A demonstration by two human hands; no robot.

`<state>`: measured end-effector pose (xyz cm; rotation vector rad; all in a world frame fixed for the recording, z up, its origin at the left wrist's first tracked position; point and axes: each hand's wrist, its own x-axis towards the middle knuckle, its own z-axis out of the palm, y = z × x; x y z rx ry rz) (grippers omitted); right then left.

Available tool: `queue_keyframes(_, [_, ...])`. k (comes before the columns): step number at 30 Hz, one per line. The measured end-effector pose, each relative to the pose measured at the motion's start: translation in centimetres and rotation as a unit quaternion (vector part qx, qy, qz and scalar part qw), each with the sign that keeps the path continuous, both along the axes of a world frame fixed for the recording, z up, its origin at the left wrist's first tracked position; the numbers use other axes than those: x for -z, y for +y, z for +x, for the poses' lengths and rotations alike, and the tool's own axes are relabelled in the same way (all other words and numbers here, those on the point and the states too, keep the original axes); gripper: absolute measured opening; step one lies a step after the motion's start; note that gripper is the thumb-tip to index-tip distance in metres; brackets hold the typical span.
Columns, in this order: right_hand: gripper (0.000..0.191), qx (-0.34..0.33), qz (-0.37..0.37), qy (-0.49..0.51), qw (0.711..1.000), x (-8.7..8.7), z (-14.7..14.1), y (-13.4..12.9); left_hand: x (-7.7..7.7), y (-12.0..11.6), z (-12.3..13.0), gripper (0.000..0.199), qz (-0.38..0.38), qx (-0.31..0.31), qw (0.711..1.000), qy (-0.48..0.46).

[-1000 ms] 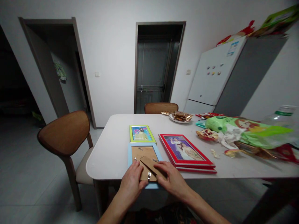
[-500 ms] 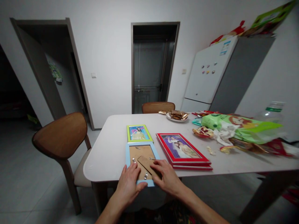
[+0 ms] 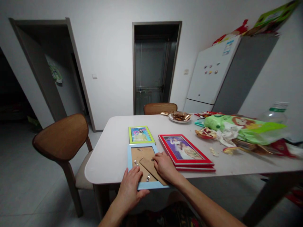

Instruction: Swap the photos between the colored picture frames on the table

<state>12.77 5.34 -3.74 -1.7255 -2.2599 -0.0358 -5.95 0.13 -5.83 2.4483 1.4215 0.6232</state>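
A light-blue picture frame (image 3: 130, 157) lies face down at the table's near edge, its brown backing board (image 3: 142, 154) and folded stand (image 3: 153, 173) showing. My left hand (image 3: 131, 186) holds the frame's lower left corner, fingers over the board and thumb along the near edge. At the right side, my right hand (image 3: 165, 167) has its fingers closed at a small metal clip, mostly hidden beneath them. Other metal clips (image 3: 148, 177) show near the bottom, left and top of the board. Beyond sits a lime-green picture frame (image 3: 141, 135); red picture frames (image 3: 186, 149) are stacked to the right.
On the white table (image 3: 111, 145), a plate (image 3: 174, 120) of gold packets stands at the back. A cut pomegranate (image 3: 205, 133), crumpled tissue and a green bag (image 3: 251, 127) lie to the right. A wooden chair (image 3: 61, 138) stands at left.
My right hand has moved up and right, from the stand to the clip at the frame's right side, uncovering the stand's lower part. My left hand stays on the frame's corner.
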Motion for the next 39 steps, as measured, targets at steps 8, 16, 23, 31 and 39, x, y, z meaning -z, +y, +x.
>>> queue_keyframes(8, [0.024,0.003,0.013,0.001,1.0,0.2,-0.1,-0.1,0.1,0.0,0.0,0.055,0.005,-0.006,1.0,-0.013])
queue_keyframes(16, [0.026,-0.046,0.039,0.053,0.997,0.6,-0.3,-0.4,1.2,0.1,-0.2,0.054,0.026,0.002,0.998,-0.049])
queue_keyframes(23, [0.026,-0.139,0.012,0.057,0.989,0.5,-4.1,0.2,2.1,0.2,-0.3,0.071,0.034,-0.039,0.993,-0.109])
queue_keyframes(31, [0.026,-0.191,0.0,-0.026,0.981,-0.8,-5.3,-0.7,3.3,0.6,-0.2,0.076,0.053,-0.057,0.989,-0.122])
queue_keyframes(39, [0.028,-0.188,-0.014,0.033,0.981,0.0,-4.5,1.0,1.6,0.3,-0.3,0.072,-0.012,-0.065,0.996,-0.054])
